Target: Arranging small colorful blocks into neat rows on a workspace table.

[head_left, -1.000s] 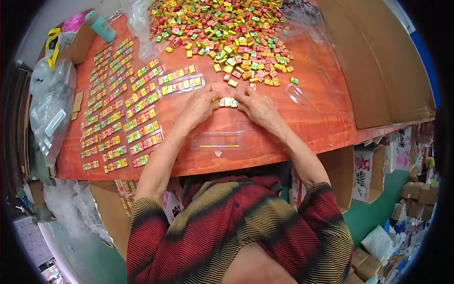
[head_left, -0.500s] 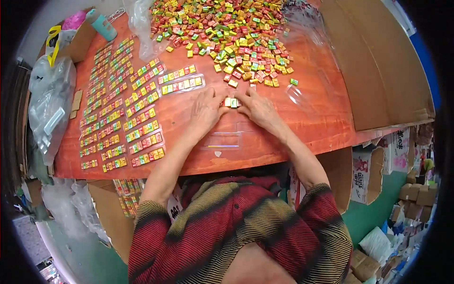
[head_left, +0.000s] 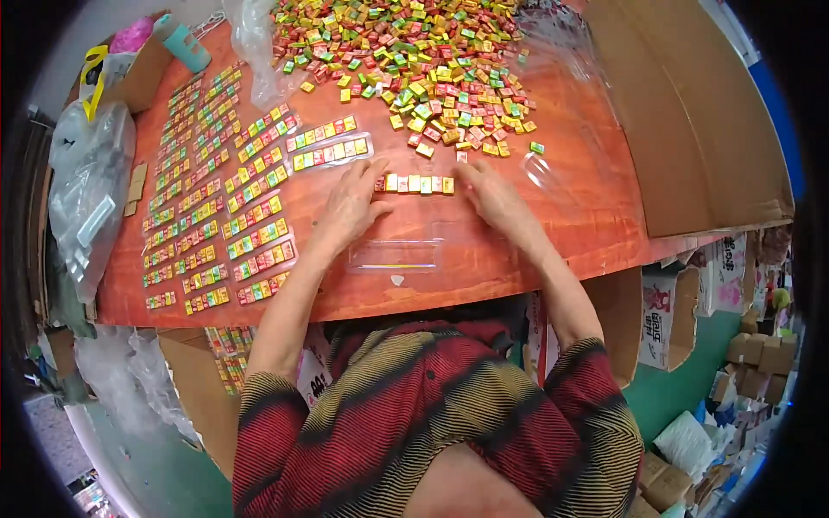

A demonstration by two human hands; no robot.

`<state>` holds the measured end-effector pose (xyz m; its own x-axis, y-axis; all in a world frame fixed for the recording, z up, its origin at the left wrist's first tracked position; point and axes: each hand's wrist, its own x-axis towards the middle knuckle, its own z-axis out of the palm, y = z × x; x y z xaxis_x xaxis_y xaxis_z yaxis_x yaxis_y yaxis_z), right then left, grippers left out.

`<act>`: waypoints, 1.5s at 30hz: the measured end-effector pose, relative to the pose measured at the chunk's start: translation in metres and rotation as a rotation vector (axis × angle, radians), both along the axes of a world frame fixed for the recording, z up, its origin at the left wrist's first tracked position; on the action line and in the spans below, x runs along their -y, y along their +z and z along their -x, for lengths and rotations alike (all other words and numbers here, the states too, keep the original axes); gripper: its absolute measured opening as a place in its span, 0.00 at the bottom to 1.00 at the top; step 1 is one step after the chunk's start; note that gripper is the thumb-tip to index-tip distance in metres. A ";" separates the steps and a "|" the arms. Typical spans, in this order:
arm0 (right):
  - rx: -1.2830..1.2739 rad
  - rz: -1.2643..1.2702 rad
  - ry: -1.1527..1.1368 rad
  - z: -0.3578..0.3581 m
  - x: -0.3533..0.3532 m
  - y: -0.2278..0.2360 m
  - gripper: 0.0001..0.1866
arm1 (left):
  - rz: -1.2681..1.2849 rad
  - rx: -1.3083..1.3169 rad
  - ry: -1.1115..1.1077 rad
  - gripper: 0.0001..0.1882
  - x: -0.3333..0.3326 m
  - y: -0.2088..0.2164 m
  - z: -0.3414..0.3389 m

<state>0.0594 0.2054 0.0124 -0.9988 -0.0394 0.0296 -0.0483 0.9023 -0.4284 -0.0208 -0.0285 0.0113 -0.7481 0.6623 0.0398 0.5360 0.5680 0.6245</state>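
A short row of small red, yellow, white and green boxes point(head_left: 420, 185) lies in a straight line on the red table. At its left end my left hand point(head_left: 352, 205) rests with thumb and fingers apart, the fingertips beside the last red box. Just off the right end is my right hand point(head_left: 494, 197), fingers slightly bent and apart, gripping nothing I can see. Nearer to me lies a clear plastic tray point(head_left: 395, 266). A filled tray of similar boxes point(head_left: 331, 154) sits to the left of the row, beyond my left hand.
A large heap of loose boxes point(head_left: 423, 69) covers the far side. Many filled rows point(head_left: 207, 207) line the left. A cardboard sheet point(head_left: 691, 129) stands at right, clear plastic pieces point(head_left: 542, 171) nearby. A plastic bag point(head_left: 91, 186) and turquoise bottle point(head_left: 186, 45) are far left.
Both hands have spread apart from the middle, left hand leftward and right hand rightward. The row of boxes between them, mostly covered before, now shows along its length.
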 end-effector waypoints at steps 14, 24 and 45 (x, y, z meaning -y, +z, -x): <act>-0.133 0.040 0.092 0.017 0.032 -0.014 0.15 | -0.118 -0.314 0.005 0.18 -0.029 -0.019 -0.001; 0.076 0.182 0.128 -0.059 0.093 0.005 0.19 | 0.057 -0.168 0.094 0.22 0.036 0.003 -0.090; -0.185 -0.210 0.280 -0.073 0.099 -0.011 0.26 | 0.316 -0.278 0.132 0.40 0.045 -0.019 -0.112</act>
